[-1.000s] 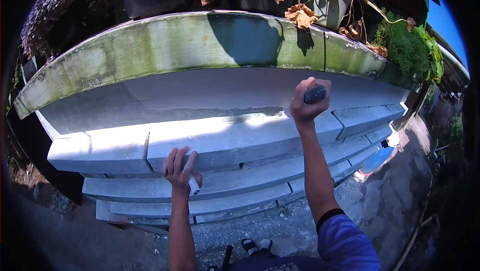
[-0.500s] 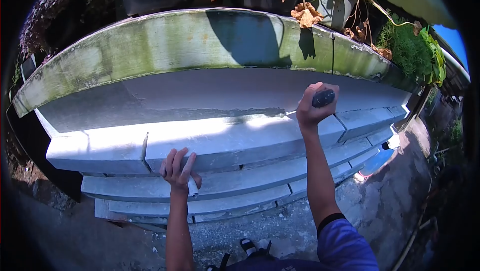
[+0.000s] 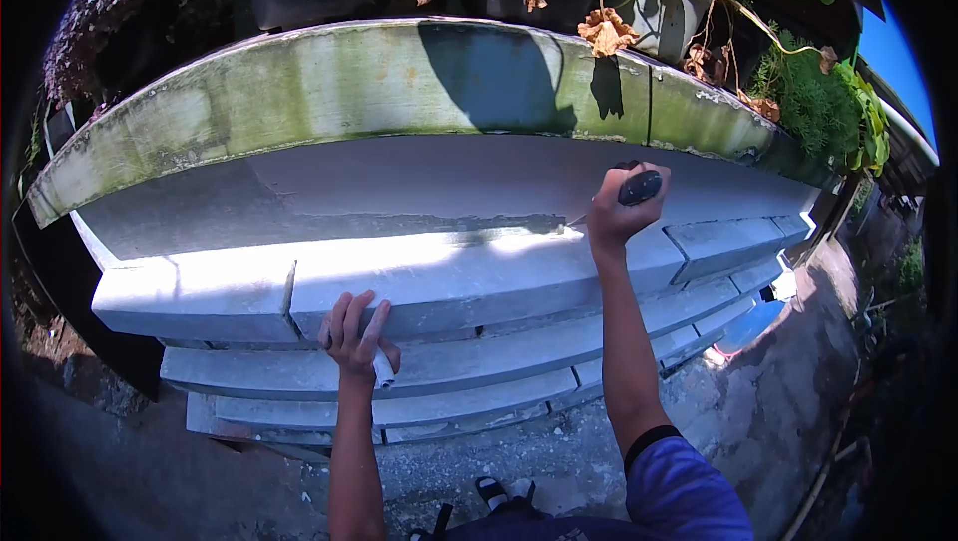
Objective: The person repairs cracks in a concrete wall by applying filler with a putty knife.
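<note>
My right hand [image 3: 627, 210] is closed round the black handle [image 3: 640, 188] of a tool. Only a thin pale bit of its blade shows, low against the wall where it meets the top slab; the rest is hidden by my fist. My left hand [image 3: 359, 334] lies over the front edge of the pale concrete slab [image 3: 449, 286], fingers bent. A short white tube [image 3: 383, 369] sticks out below its palm, held against it. A rough dark strip [image 3: 429, 223] runs along the base of the smooth grey wall [image 3: 419, 177], ending near the blade.
Further slab steps [image 3: 479, 366] descend toward me. Above the wall juts a green-stained concrete ledge [image 3: 329, 92], with dry leaves [image 3: 607, 32] and potted plants behind it. A blue object [image 3: 750, 327] lies on the ground at right. My sandalled foot [image 3: 491, 491] shows at the bottom.
My right hand has shifted slightly left and turned with the tool. My left hand stays on the slab edge. The green blur at the upper right is gone, showing more plants.
</note>
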Demonstrator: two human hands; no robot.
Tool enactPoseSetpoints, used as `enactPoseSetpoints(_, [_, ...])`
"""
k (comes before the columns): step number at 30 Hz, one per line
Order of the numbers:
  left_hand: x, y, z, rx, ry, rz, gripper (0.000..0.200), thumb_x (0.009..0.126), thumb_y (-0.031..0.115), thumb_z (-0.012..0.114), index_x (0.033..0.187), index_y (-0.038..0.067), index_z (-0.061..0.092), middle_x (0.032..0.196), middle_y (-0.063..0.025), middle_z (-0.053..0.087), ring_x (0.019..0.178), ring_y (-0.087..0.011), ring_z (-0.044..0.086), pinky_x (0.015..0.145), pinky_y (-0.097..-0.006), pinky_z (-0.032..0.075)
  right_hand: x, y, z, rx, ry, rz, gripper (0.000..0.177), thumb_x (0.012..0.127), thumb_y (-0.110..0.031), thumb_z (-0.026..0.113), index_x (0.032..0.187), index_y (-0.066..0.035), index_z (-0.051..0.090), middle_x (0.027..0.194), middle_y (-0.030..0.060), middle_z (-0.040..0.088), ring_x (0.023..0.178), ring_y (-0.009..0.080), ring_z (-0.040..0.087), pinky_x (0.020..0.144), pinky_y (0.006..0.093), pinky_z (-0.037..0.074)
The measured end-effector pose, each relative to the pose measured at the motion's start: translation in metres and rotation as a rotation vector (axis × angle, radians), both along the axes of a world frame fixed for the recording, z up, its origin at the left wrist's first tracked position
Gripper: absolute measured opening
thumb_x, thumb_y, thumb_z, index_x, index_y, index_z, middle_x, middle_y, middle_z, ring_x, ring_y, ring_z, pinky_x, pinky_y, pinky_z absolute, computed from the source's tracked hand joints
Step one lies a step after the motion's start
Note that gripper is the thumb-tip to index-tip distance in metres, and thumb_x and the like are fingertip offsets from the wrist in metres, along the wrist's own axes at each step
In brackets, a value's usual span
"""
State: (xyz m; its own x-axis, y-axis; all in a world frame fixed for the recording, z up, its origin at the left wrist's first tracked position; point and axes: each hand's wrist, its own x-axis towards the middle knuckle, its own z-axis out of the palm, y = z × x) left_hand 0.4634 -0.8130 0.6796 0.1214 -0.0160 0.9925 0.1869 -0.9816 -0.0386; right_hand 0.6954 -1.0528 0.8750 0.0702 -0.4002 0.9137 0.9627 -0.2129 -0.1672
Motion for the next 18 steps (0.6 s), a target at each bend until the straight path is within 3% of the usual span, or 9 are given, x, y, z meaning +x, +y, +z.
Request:
enactPoseSetpoints(2, [0.0,0.002,-0.001,0.01,0.003,0.003,0.036,0.092,0.051,0.056,0.116,0.028,0.069,0.122,0.0007,0.065,0.121,-0.0234,0.057,0.099,-0.0386,0.039,0.007,-0.008,0.002,-0.143,-0.08,-0.175,0.015,0.089,0.004,0.052,0.083,-0.004,0.04,0.067,0.003,0.045,0.048,0.0105,0.044,0.046,0.0251,0.041])
enactPoseSetpoints(5, [0.001,0.002,0.003,0.013,-0.009,-0.014,0.036,0.094,0.051,0.054,0.116,0.027,0.07,0.122,0.0002,0.066,0.121,-0.0238,0.057,0.099,-0.0389,0.039,-0.031,-0.011,0.013,0.186,0.025,0.247,0.016,0.087,-0.002,0.056,0.08,-0.003,0.042,0.066,0.0043,0.045,0.057,0.0142,0.047,0.056,0.0302,0.045])
enactPoseSetpoints(6, [0.001,0.001,0.006,0.007,-0.02,-0.025,0.036,0.094,0.051,0.054,0.116,0.027,0.07,0.122,0.0001,0.066,0.121,-0.0239,0.057,0.099,-0.0391,0.039,-0.024,-0.008,0.009,0.24,0.035,0.341,0.02,0.083,-0.004,0.062,0.076,-0.004,0.043,0.075,0.0062,0.045,0.057,0.0159,0.044,0.057,0.033,0.043])
enactPoseSetpoints(7, [0.0,-0.002,0.005,-0.002,-0.022,-0.041,0.036,0.093,0.051,0.055,0.116,0.027,0.07,0.123,0.0,0.065,0.121,-0.024,0.057,0.099,-0.0392,0.039,-0.012,-0.001,0.006,0.065,-0.114,-0.088,0.018,0.084,-0.004,0.063,0.078,-0.004,0.046,0.076,0.0063,0.047,0.059,0.0154,0.048,0.058,0.031,0.044])
enactPoseSetpoints(9, [-0.002,-0.005,0.004,-0.015,-0.013,-0.072,0.035,0.093,0.049,0.057,0.116,0.026,0.07,0.123,0.0,0.065,0.121,-0.0239,0.057,0.1,-0.0396,0.038,-0.004,-0.006,0.002,-0.139,-0.027,-0.105,0.016,0.084,-0.004,0.063,0.08,-0.004,0.048,0.079,0.0068,0.048,0.063,0.016,0.05,0.061,0.0312,0.046])
enactPoseSetpoints(13, [0.0,0.001,0.001,0.012,-0.007,-0.017,0.036,0.09,0.048,0.06,0.116,0.026,0.07,0.123,0.0002,0.065,0.121,-0.0243,0.057,0.1,-0.0404,0.037,-0.012,-0.01,0.005,0.234,0.03,0.379,0.016,0.081,-0.005,0.064,0.081,-0.005,0.048,0.077,0.0051,0.047,0.063,0.0169,0.049,0.061,0.0318,0.046])
enactPoseSetpoints(14, [0.0,0.001,0.0,0.001,0.001,-0.009,0.036,0.089,0.047,0.061,0.116,0.026,0.07,0.124,0.0002,0.065,0.121,-0.0244,0.057,0.1,-0.0403,0.038,-0.004,-0.004,0.002,0.1,-0.046,0.027,0.016,0.082,-0.004,0.064,0.083,-0.005,0.048,0.076,0.0054,0.046,0.063,0.0161,0.049,0.061,0.031,0.046])
enactPoseSetpoints(17, [-0.001,0.0,0.003,-0.008,0.016,-0.007,0.036,0.086,0.044,0.064,0.116,0.025,0.07,0.125,0.0002,0.065,0.121,-0.0245,0.057,0.099,-0.0402,0.038,-0.008,-0.001,0.011,-0.002,-0.12,-0.037,0.015,0.082,-0.005,0.062,0.082,-0.004,0.047,0.077,0.0061,0.047,0.06,0.0166,0.05,0.058,0.0304,0.046])
enactPoseSetpoints(18, [-0.002,0.0,0.002,-0.006,0.017,-0.016,0.036,0.085,0.043,0.064,0.116,0.025,0.07,0.125,0.0001,0.064,0.122,-0.0245,0.057,0.099,-0.0403,0.038,-0.014,-0.002,0.01,0.071,-0.078,0.092,0.015,0.082,-0.006,0.062,0.081,-0.005,0.046,0.078,0.0059,0.048,0.06,0.0169,0.05,0.058,0.0305,0.045])
